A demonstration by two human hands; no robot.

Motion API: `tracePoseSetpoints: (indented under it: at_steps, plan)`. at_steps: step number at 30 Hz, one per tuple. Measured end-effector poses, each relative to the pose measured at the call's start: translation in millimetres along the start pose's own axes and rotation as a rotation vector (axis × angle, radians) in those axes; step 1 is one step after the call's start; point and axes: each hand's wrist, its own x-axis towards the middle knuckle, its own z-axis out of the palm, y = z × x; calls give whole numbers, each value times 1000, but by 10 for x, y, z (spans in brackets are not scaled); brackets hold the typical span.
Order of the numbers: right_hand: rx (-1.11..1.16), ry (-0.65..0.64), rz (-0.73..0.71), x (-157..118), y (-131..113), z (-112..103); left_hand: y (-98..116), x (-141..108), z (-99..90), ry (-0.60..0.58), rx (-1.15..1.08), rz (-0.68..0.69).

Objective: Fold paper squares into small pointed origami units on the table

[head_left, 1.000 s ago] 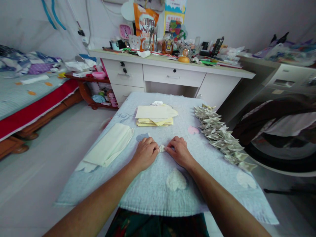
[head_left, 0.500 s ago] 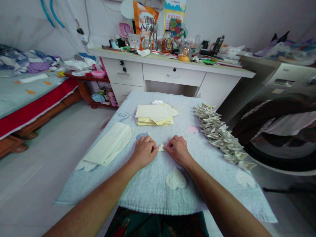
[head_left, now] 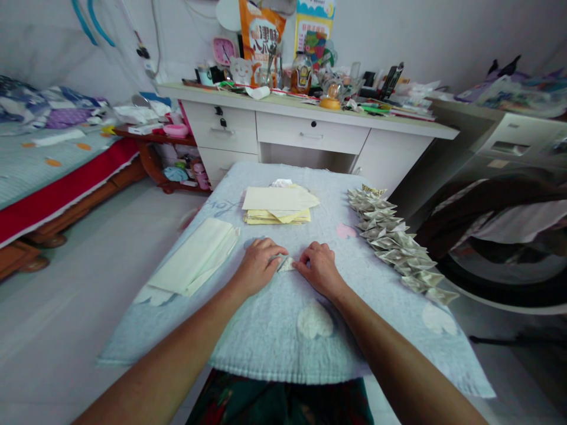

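- Between your two hands, near the middle of the pale blue cloth [head_left: 266, 351], sits a small piece of folded paper [head_left: 287, 265], low against the cloth.
- Left hand [head_left: 257, 264]: thumb and forefinger pinch the paper's left end, the two digits slightly parted with paper between them; your other fingers are curled.
- Right hand [head_left: 319, 267]: thumb and fingertips grasp the right end; knuckles bent, palm turned down.
- Beyond your hands: a stack of yellowish paper [head_left: 278, 200], a pale sheet uppermost, white crumpled material just behind it.
- To your left: a folded pale paper bundle [head_left: 195, 257], lying aslant near the cloth's left edge.
- To your right, well apart from your hand: a long row of pointed folded pieces [head_left: 392, 245], greyish, packed closely against each other, running away from you.
- Past the far cloth edge: a white desk [head_left: 310, 127] with three visible drawers, its top crowded; an orange bag [head_left: 261, 44] stands there.
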Motion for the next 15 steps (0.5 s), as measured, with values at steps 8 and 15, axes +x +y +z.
tracePoseSetpoints:
  at_steps: [8, 15]
  plan:
    - [-20, -14, 11, -6, -36, -27, -32, -5, 135, -78, 5, 99]
    - [-42, -10, 44, -9, 59, -73, -26, 6, 110, -92, 8, 59]
